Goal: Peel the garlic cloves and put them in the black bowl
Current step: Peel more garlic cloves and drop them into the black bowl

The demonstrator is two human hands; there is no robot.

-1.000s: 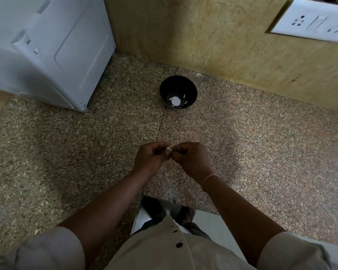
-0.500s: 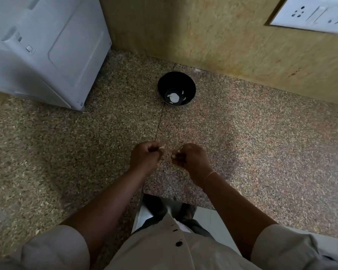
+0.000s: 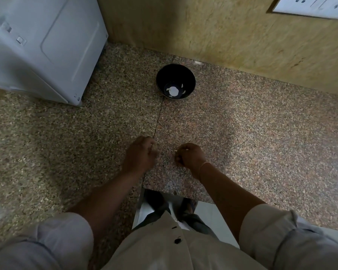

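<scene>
Over counter, left hand curled, right hand pinching clove

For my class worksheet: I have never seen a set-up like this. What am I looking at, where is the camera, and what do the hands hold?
No machine: a person wears a wide-angle camera on the head, looking down at their own bare hands. The left hand and right hand hover apart over a speckled stone counter. The right hand pinches a small pale piece, probably garlic; whether the left holds anything is hidden. Farther back stands a black bowl with white pieces inside. A white appliance sits at the left.
</scene>
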